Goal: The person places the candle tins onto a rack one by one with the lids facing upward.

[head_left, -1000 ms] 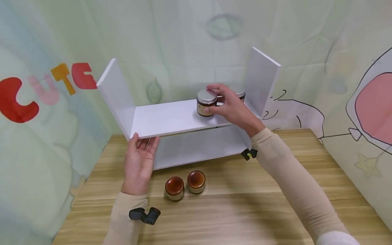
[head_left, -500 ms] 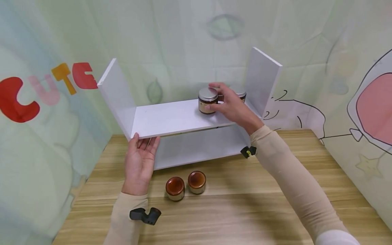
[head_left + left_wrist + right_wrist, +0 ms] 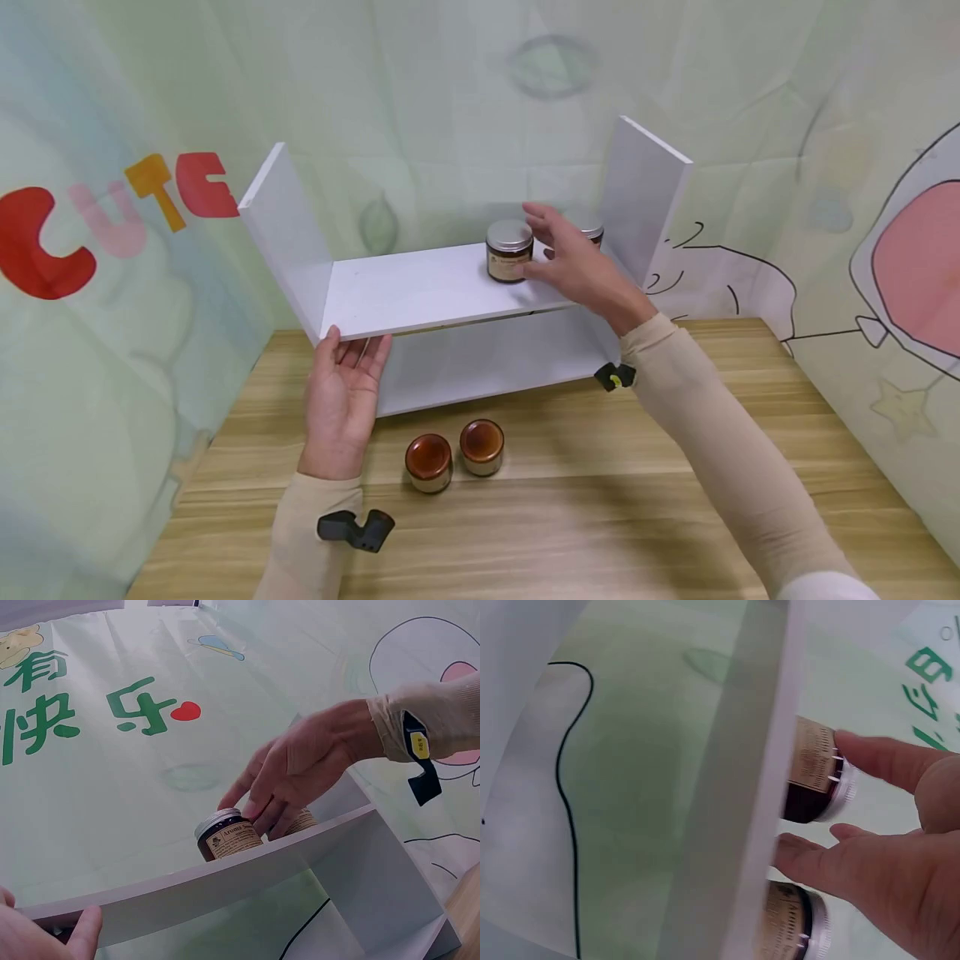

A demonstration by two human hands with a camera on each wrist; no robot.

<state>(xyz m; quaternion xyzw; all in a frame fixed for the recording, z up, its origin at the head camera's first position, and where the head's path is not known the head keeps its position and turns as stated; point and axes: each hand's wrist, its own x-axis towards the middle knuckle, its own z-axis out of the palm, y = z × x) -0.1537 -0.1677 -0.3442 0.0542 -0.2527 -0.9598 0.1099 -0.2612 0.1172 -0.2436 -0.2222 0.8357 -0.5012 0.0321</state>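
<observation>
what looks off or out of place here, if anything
Both jars on the wooden table show brown tops, unlike the silver-lidded jar on the white shelf, so they're probably upside down. No spill shows.

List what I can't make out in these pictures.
Right jar: head view, mostly hidden behind the right hand.
Left hand: left wrist view, cut off by the lower left edges.
Left jar: left wrist view, label's smallest print too small.
</observation>
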